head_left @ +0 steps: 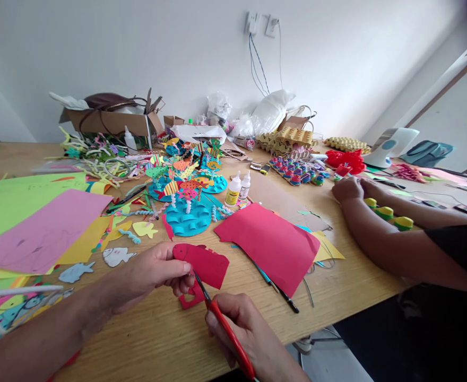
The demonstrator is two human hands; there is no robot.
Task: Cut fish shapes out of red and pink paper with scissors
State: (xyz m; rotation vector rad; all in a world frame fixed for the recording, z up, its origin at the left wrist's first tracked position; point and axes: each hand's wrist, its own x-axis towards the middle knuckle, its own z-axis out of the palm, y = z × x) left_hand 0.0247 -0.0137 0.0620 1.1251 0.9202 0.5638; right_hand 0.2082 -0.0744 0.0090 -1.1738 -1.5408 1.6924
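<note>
Red piece (213,268): low ctr of view, held over near side of counter (146,339); dark lines drawn on it. Clock dirs below run from it.
Cut: scissors (222,321) reach its 6–7 edge, tips v. close to L fingertips; blade gap too small to tell.
Cutting well: prob. best w/ R wrist quiet, L turning the paper into the blades; short snips on curves, longer on straights, just outside the line. Shift L grip back from the tips before each snip.
L hand (167,270): at 9, pinching the red piece, thumb on top, fingers curled under; arm comes in low from 8.
R hand (239,323): at 5, closed round the red handles, knuckles up, blades aimed approx. 11; wrist low by counter edge.
Offcut (191,298): red, notched, at 7; joined or loose, can't tell.
Red sheet (271,244): at 2–3, lying on counter, black pen (287,300) poking out by its near edge.
Blue base (196,225): at 11–12, spotted fish (191,187) above it.
Glue (233,191): 2 bottles, upright, at 1.
White fish (116,257): at 9, beyond L hand.
Co-worker's hands (347,191): at 2, close together, well apart from the cut.
</note>
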